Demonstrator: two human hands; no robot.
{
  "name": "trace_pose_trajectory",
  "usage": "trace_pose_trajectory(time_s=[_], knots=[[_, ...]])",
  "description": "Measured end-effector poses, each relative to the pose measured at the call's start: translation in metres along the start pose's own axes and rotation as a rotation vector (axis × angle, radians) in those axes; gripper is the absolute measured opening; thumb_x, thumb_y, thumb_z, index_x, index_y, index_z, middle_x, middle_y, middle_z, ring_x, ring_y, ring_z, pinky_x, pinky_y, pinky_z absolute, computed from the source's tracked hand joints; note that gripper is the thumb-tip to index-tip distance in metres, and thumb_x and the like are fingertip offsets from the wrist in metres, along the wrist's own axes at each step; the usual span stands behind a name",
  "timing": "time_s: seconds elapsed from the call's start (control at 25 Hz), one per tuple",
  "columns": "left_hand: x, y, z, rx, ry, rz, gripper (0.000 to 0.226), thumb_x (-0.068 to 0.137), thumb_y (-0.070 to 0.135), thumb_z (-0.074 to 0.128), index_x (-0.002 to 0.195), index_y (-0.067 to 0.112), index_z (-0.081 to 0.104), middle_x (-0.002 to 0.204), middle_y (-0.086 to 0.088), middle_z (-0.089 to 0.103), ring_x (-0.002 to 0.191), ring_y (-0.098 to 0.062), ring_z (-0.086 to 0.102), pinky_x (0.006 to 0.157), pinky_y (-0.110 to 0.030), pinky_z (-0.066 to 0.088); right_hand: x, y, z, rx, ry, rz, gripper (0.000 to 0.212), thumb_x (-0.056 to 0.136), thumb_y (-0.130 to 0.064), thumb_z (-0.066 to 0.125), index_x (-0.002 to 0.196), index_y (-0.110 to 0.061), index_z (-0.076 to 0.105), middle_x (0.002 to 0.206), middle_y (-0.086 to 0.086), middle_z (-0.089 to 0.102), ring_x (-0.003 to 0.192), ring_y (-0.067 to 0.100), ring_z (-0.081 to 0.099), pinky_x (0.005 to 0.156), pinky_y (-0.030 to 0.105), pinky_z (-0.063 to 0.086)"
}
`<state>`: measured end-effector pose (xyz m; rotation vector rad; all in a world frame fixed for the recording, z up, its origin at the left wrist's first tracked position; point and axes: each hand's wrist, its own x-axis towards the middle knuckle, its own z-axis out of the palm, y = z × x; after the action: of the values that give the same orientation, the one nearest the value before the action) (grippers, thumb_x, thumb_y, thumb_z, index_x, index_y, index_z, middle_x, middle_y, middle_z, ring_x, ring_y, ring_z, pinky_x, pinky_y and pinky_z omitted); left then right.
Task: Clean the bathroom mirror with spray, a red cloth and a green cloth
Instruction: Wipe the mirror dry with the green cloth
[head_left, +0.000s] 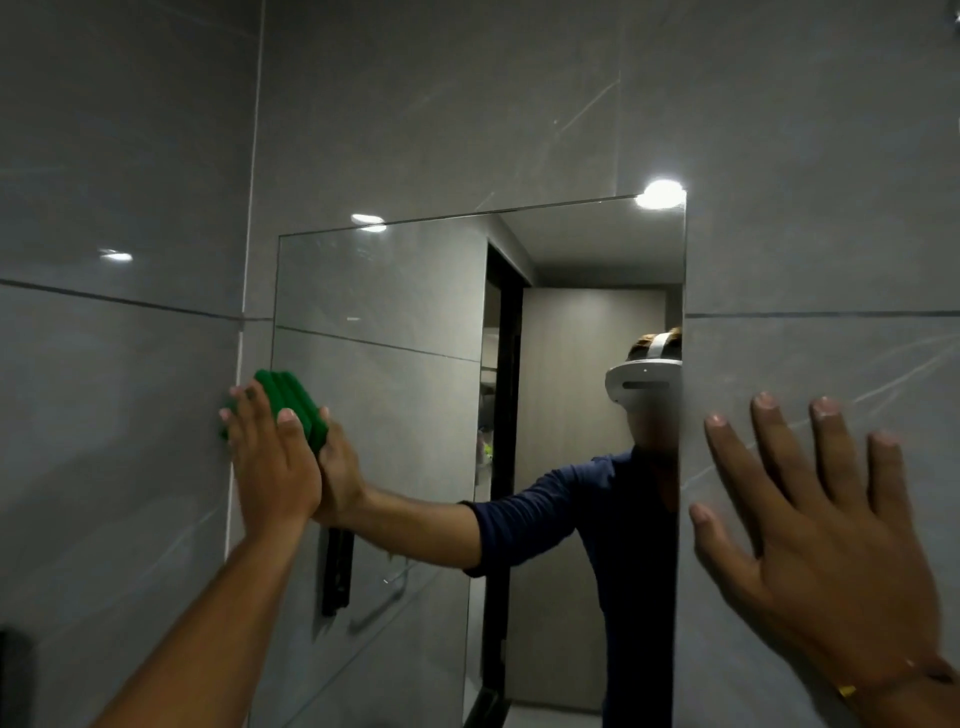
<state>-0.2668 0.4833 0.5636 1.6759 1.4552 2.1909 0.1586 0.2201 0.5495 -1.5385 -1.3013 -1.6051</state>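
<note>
The tall frameless mirror (415, 322) hangs on a grey tiled wall. My left hand (272, 457) presses a folded green cloth (291, 400) flat against the mirror's left edge, about halfway up; the cloth pokes out above my fingers. My right hand (826, 530) rests flat on the wall tile just right of the mirror, fingers spread, holding nothing. The red cloth and the spray are out of view.
Grey tiled walls (130, 182) surround the mirror, with a corner joint just left of it. The mirror reflects a person in a dark blue sleeve, a doorway and a towel rail. A dark object (15, 675) sits at the lower left edge.
</note>
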Motion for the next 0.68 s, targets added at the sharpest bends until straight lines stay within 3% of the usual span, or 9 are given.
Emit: trace_pose_trajectory(time_s=[0.32,0.56,0.68], knots=[[-0.025,0.064,0.017,0.051,0.034,-0.087,0.068,0.106,0.044,0.012,0.168,0.015,0.002,0.177,-0.013,0.0,0.163,-0.036,-0.003,0.131,-0.051,-0.002,0.003,-0.006,-0.008,0.013,-0.029,0.026,0.08,0.105,-0.057,0.037,0.177,-0.026,0.019,0.184,0.011,0.018,0.172,0.039,0.005,0.138,0.063,0.001],[-0.043,0.241,0.052,0.105,-0.012,0.262,0.066,0.108,0.046,0.009,0.167,0.019,-0.004,0.177,-0.009,-0.006,0.163,-0.033,-0.007,0.132,-0.052,0.0,0.0,-0.005,-0.006,0.051,0.01,0.035,0.074,0.109,-0.045,0.039,0.177,-0.026,0.017,0.185,0.007,0.017,0.172,0.035,0.007,0.139,0.06,0.004],[-0.085,0.316,0.071,0.078,-0.051,0.53,0.066,0.109,0.044,0.013,0.168,0.018,-0.001,0.178,-0.008,-0.004,0.163,-0.033,-0.007,0.132,-0.052,0.001,-0.001,-0.005,-0.008,0.079,0.029,0.041,0.074,0.107,-0.038,0.044,0.176,-0.026,0.021,0.184,0.004,0.022,0.171,0.035,0.015,0.14,0.059,0.007]])
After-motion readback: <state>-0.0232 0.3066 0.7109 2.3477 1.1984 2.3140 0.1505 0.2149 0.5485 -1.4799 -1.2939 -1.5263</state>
